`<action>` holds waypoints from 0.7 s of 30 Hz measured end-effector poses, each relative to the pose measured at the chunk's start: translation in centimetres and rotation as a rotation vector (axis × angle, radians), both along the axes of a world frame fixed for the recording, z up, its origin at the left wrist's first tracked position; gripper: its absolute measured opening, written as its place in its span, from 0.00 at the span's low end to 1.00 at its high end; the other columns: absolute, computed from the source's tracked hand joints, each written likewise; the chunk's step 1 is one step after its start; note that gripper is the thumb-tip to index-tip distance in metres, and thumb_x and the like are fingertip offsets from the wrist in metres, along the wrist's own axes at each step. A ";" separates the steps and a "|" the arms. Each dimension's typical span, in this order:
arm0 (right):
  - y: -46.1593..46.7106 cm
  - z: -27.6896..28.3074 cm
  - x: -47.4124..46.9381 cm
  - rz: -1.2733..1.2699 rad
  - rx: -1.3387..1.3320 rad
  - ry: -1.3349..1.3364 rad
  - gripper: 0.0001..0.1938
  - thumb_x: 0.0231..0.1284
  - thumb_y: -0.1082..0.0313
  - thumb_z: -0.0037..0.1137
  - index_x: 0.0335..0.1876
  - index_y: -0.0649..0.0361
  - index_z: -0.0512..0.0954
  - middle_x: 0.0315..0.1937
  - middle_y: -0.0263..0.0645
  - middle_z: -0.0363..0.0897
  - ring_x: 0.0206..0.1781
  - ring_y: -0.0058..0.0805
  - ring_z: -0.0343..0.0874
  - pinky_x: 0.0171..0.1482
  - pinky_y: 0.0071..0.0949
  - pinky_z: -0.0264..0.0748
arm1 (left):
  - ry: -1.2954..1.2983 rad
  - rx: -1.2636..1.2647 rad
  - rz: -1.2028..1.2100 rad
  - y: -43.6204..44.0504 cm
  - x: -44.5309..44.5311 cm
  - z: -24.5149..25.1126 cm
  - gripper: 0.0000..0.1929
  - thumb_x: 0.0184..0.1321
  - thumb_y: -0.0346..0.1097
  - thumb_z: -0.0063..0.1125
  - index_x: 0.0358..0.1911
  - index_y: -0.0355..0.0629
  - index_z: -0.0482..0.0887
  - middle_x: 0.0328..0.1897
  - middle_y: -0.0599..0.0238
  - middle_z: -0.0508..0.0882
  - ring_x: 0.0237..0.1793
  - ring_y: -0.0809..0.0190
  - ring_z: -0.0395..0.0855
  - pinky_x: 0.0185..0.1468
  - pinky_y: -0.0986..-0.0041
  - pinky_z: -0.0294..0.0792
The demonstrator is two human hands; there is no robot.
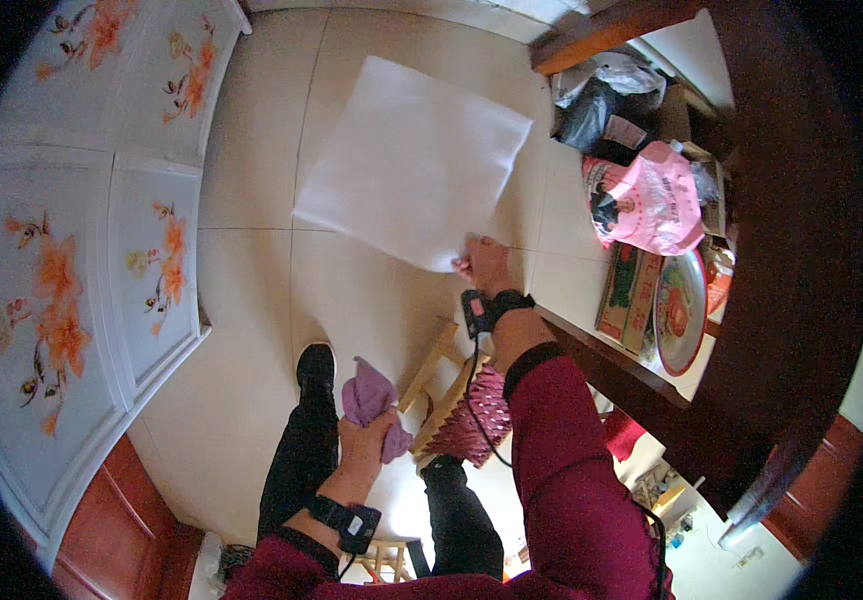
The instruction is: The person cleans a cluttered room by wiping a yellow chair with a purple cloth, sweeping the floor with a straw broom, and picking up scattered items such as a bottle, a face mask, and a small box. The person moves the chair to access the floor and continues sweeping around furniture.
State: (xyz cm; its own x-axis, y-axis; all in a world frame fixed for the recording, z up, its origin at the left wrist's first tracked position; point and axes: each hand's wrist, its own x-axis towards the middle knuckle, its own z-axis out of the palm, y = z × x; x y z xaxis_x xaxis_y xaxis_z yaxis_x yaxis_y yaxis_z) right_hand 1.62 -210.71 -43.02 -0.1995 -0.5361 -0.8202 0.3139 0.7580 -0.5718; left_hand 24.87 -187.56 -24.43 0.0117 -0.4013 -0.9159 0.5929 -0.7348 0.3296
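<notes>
My right hand [485,264] grips the near right corner of a thin, whitish translucent square sheet [416,161], which spreads out above the tiled floor. The sheet looks slightly blurred; whether it is plastic or glass I cannot tell. My left hand [364,442] is closed around a crumpled mauve cloth [368,394], low in front of me and over the floor between my legs. Both wrists carry a black strapped device with a cable.
A low wooden stool with a woven pink seat [480,416] stands by my right leg. White cabinets with orange flowers [60,300] line the left. On the right, a dark wooden table [791,262] stands beside a pink bag [660,199], cardboard box [626,300] and patterned oval tray [680,313].
</notes>
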 end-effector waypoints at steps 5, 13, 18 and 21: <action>-5.7 -0.8 -3.2 0.045 0.012 0.233 0.03 0.56 0.71 0.51 0.30 0.60 0.72 0.19 0.35 0.69 0.21 0.27 0.71 0.20 0.27 0.71 | 0.094 -0.013 0.135 -0.6 -0.3 -0.8 0.13 0.54 0.25 0.63 0.44 0.35 0.79 0.34 0.64 0.82 0.31 0.65 0.81 0.32 0.73 0.75; -12.4 -0.8 -5.6 0.050 -0.161 0.224 0.03 0.56 0.77 0.46 0.34 0.62 0.67 0.17 0.36 0.64 0.15 0.26 0.64 0.19 0.27 0.69 | 0.034 0.077 -0.032 -1.0 -1.2 -1.1 0.19 0.53 0.24 0.63 0.50 0.33 0.75 0.40 0.63 0.82 0.36 0.65 0.81 0.40 0.76 0.75; -12.5 -2.2 -7.4 -0.143 -0.215 0.120 0.12 0.50 0.82 0.50 0.41 0.64 0.73 0.21 0.38 0.71 0.18 0.30 0.69 0.22 0.26 0.72 | 0.184 0.102 -0.079 -2.4 -1.1 -0.4 0.18 0.55 0.23 0.60 0.50 0.36 0.75 0.35 0.61 0.81 0.28 0.65 0.80 0.30 0.72 0.75; -10.7 -2.9 -8.4 -0.098 -0.156 0.282 0.16 0.49 0.81 0.56 0.47 0.65 0.75 0.25 0.40 0.75 0.21 0.31 0.76 0.23 0.25 0.75 | 0.183 0.102 -0.059 -2.5 -1.6 -0.4 0.18 0.55 0.23 0.61 0.49 0.35 0.75 0.36 0.62 0.82 0.29 0.65 0.81 0.32 0.73 0.76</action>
State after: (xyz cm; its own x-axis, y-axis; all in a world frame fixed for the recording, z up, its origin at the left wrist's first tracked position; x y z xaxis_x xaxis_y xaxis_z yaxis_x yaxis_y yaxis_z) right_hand -6.73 -221.45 -45.95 -0.4638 -0.6177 -0.6352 0.1937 0.6289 -0.7530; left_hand 23.30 -190.08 -24.83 -0.1788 -0.3014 -0.9366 0.5910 -0.7939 0.1427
